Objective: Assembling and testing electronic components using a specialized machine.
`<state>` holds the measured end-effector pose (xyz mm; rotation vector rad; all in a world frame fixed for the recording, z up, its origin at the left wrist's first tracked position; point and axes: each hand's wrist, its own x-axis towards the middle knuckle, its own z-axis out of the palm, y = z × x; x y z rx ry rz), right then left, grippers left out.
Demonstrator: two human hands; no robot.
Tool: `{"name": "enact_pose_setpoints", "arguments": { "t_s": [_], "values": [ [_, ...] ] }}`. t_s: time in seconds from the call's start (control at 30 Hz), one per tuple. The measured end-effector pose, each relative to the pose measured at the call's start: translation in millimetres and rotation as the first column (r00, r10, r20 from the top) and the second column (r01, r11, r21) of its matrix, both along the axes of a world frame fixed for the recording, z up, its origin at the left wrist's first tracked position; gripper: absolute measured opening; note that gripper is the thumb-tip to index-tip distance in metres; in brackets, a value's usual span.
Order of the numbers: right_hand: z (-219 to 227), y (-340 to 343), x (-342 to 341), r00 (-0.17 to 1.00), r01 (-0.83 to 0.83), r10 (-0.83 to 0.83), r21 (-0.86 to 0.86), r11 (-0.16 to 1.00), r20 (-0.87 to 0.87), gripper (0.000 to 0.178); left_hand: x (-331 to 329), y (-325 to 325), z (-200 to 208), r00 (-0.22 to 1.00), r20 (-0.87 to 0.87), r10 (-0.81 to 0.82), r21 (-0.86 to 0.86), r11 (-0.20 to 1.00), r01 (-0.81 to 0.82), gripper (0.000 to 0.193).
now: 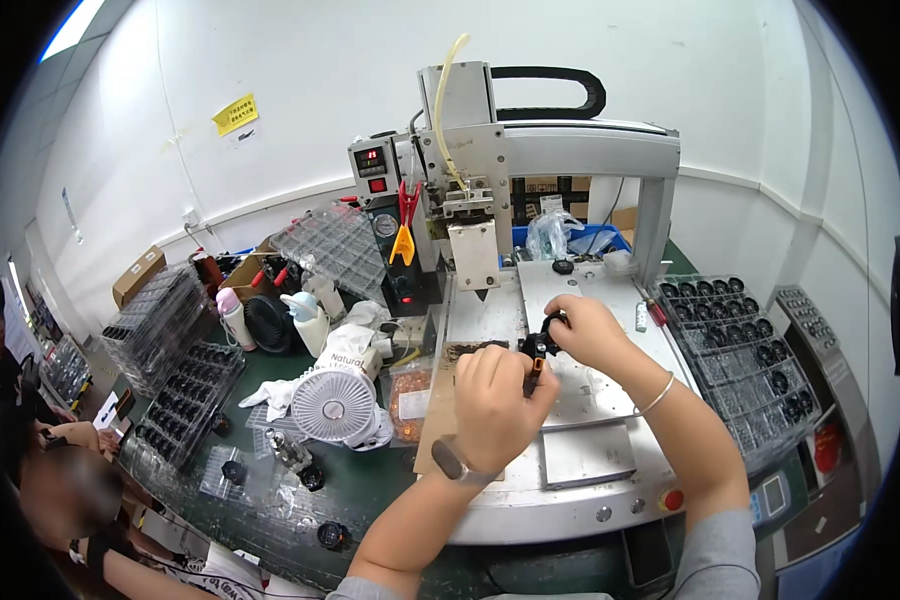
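Over the bed of a white bench machine (480, 310), my two hands hold a small black part (538, 346) with an orange bit on it. My left hand (500, 400) has its fingers curled and the thumb pressed against the part's lower side. From the right, my right hand (592, 338) pinches the part's upper end; the fingertips partly hide it. Just left of the hands hangs the machine's head with a dark pointed tip (482, 295). A flat metal block (588, 455) lies below my right wrist.
Trays of round black parts stand at right (740, 350) and left (190, 400). A white fan (334, 406) and a bag of copper-coloured pieces (410, 395) are left of the machine. A red button (672, 499) sits on its front edge. Other people (60, 450) are at far left.
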<state>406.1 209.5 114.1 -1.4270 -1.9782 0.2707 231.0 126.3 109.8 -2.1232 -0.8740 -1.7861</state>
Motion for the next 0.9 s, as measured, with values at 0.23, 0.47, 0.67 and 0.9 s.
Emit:
{"name": "enact_pose_setpoints", "arguments": {
  "t_s": [0.23, 0.47, 0.67, 0.9],
  "values": [
    [10, 20, -47, 0.871, 0.181, -0.083, -0.159, 0.971, 0.484, 0.021, -24, -31, 19, 1.0, 0.0, -0.012, -0.006, 1.0, 0.012, 0.021],
    [10, 11, -62, 0.789, 0.174, -0.015, -0.199, 0.964, 0.615, 0.019, -42, -54, 27, 0.999, 0.036, 0.033, -0.039, 0.999, -0.031, 0.022],
    [-4, 14, -58, 0.763, 0.159, 0.008, -0.2, 0.967, 0.646, 0.02, -51, -67, 31, 0.999, 0.041, 0.016, 0.009, 1.0, -0.017, 0.023],
    [-34, -2, -64, 0.86, 0.045, -0.012, -0.051, 0.998, 0.511, 0.062, -51, -81, 38, 0.999, 0.031, 0.02, -0.027, 0.999, -0.019, 0.027]
  ]
}}
